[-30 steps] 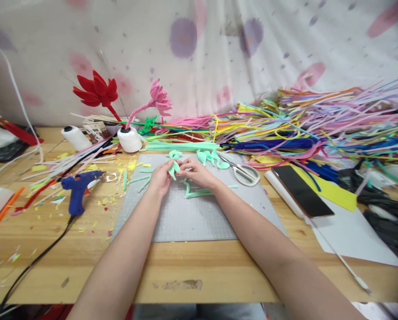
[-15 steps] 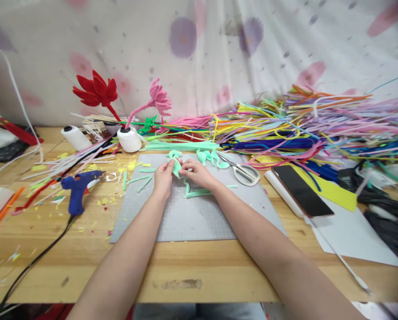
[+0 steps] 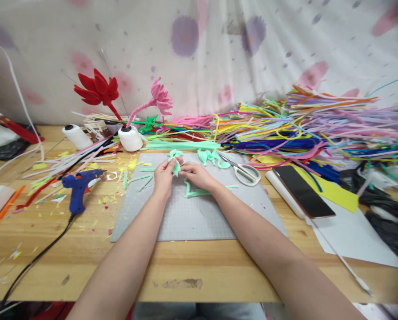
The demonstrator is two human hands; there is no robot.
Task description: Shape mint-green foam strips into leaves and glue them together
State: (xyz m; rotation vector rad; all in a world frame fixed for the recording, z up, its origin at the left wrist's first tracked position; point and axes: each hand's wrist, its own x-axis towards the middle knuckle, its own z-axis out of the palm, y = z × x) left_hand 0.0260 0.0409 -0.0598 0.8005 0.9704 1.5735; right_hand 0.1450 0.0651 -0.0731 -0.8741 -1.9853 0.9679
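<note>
Over the grey cutting mat (image 3: pixel 199 224), my left hand (image 3: pixel 163 177) pinches a small mint-green pipe-cleaner piece (image 3: pixel 176 168), leaf-like in shape. My right hand (image 3: pixel 199 175) meets it from the right, thumb and fingers closed at its edge. The fingers partly hide the piece. Just behind my hands lies a curled mint-green shape (image 3: pixel 175 154). More mint-green shaped pieces (image 3: pixel 206 156) rest to its right, close to the scissors (image 3: pixel 247 174). A bent mint-green pipe cleaner (image 3: pixel 199 193) lies under my right wrist, and a V-shaped one (image 3: pixel 145 181) is left of my left hand.
A blue glue gun (image 3: pixel 77 191) with a black cord lies on the left. Behind the mat are straight mint-green pipe cleaners (image 3: pixel 182 145), a red flower (image 3: pixel 98 89) and a pink flower (image 3: pixel 161 98). Multicoloured pipe cleaners (image 3: pixel 279 126) and a phone (image 3: pixel 304 191) are on the right.
The fingers of both hands have shifted slightly around the mint-green piece, which has turned a little. The view has moved very slightly; the things on the table stay put.
</note>
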